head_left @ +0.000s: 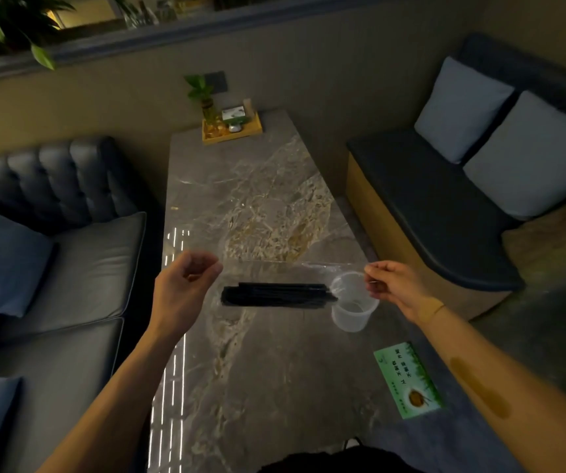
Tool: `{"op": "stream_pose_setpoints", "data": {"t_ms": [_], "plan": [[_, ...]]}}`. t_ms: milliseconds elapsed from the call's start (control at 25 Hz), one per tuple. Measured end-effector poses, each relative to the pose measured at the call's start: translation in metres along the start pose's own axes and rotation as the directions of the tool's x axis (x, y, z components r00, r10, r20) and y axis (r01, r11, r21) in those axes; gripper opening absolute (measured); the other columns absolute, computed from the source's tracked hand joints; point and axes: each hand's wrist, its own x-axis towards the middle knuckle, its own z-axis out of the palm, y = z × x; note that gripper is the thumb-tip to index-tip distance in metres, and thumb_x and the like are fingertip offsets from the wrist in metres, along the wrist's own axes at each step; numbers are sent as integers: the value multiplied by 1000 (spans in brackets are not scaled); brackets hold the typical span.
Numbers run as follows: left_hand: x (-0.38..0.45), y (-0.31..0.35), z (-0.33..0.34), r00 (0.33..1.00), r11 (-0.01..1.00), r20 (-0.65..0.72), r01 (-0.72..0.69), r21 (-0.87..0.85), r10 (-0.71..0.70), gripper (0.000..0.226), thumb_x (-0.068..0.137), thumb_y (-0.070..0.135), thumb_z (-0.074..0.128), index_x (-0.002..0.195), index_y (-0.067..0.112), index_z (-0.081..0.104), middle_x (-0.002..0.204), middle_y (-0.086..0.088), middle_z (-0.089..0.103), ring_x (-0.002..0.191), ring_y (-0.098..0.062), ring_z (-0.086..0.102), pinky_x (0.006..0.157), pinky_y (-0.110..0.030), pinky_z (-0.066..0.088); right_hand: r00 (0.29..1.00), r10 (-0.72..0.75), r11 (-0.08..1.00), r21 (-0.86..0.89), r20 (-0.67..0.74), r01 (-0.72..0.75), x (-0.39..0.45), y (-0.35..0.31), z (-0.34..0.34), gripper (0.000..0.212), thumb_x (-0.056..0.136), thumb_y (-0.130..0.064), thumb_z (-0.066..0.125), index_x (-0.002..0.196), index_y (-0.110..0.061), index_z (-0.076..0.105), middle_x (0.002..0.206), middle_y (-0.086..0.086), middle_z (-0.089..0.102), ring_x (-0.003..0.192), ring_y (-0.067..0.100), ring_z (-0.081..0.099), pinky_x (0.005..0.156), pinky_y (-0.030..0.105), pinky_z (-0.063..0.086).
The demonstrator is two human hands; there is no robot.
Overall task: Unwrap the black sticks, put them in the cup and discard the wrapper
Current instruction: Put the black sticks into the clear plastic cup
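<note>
A bundle of black sticks (276,295) hangs level above the marble table (257,186), inside a clear plastic wrapper (288,271). The wrapper's top edge is stretched between my two hands. My left hand (186,285) pinches its left end and my right hand (394,285) pinches its right end. A clear plastic cup (355,307) stands on the table just under my right hand, and the right tips of the sticks overlap its rim in this view.
A green printed card (409,378) lies on the table near the right front edge. A wooden tray (232,129) with a small plant and boxes sits at the far end. A dark sofa (53,240) flanks the left, a cushioned bench (445,206) the right.
</note>
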Motion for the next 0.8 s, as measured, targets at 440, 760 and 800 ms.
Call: {"op": "stream_pose_setpoints", "data": {"t_ms": [440,760,800], "plan": [[17,31,13,996,997,22,-81,-5,81,22,81,19,77,84,39,69,84,14,72,74,2,65,68,-7,48,1000,19,994,105,11,-20,-5,2,-10,5,91,-8,60,89,-9,65,79,9,65,69,20,60,69,32,53],[28,54,24,990,991,50,-133,4,133,22,81,17,77,81,38,69,83,15,72,72,3,64,68,-7,47,998,57,984,169,10,-58,-7,5,-12,8,93,-5,56,88,-7,62,79,11,62,69,21,57,69,33,50],[29,54,25,990,991,49,-132,7,132,22,81,17,77,81,38,69,83,16,72,72,4,64,68,-6,47,998,59,983,174,11,-60,-6,5,-12,8,93,-5,56,88,-7,62,79,11,61,69,21,57,69,33,50]]}}
